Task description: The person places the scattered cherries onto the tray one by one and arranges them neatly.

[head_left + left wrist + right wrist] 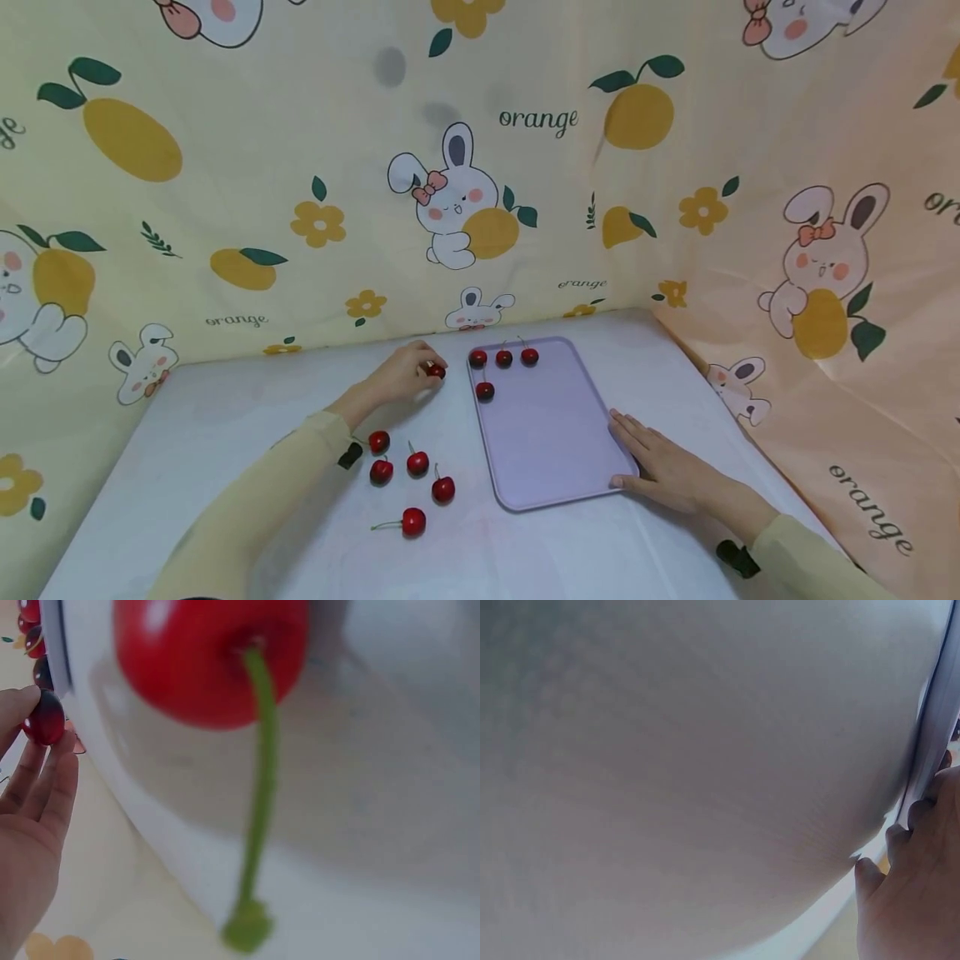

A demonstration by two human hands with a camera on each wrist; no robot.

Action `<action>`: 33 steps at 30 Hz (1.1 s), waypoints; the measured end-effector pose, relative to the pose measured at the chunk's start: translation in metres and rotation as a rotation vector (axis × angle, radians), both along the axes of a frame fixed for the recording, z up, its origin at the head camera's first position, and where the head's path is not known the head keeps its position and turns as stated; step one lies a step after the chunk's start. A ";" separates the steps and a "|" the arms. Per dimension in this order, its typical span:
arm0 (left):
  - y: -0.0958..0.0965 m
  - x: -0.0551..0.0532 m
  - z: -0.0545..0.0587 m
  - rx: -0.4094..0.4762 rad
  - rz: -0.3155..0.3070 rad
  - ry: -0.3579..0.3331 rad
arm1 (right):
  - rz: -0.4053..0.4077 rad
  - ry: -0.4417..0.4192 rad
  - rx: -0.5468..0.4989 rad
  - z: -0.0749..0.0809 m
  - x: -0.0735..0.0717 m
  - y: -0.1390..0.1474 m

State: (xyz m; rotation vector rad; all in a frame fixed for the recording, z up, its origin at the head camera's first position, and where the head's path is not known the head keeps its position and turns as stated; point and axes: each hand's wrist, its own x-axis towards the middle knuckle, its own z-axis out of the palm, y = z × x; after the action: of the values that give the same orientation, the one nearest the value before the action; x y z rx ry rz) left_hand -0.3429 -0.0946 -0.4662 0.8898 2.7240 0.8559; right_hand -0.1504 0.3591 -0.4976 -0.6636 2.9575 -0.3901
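Observation:
My left hand pinches a dark red cherry between thumb and fingers, just left of the tray's far end. The left wrist view shows that same cherry at the fingertips. My right hand rests against the near right corner of a lilac tray, its fingers extended along the right edge and the thumb at the near edge. Three cherries sit in a row along the tray's far end, among them a middle cherry. Another cherry lies below the leftmost one.
Several loose cherries with stems lie on the white tabletop left of the tray, the nearest cherry toward the front. One cherry looms close in the left wrist view. A printed cloth hangs behind the table and along its right side.

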 end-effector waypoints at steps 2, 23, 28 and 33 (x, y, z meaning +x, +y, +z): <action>0.000 0.000 0.003 0.026 -0.009 -0.003 | -0.003 0.001 0.004 0.000 0.000 0.000; 0.040 0.012 0.025 0.179 -0.107 0.118 | 0.007 0.016 0.008 0.003 0.001 -0.002; 0.053 0.013 0.025 0.195 -0.127 0.131 | 0.010 0.027 0.009 0.002 0.000 -0.001; 0.067 0.015 0.023 0.200 -0.175 0.142 | 0.013 0.031 0.010 0.002 0.001 -0.001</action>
State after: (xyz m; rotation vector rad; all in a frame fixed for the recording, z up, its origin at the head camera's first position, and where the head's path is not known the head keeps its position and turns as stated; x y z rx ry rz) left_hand -0.3276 -0.0276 -0.4428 1.2525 2.6580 1.0806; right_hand -0.1495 0.3584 -0.4960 -0.6943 2.9808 -0.3663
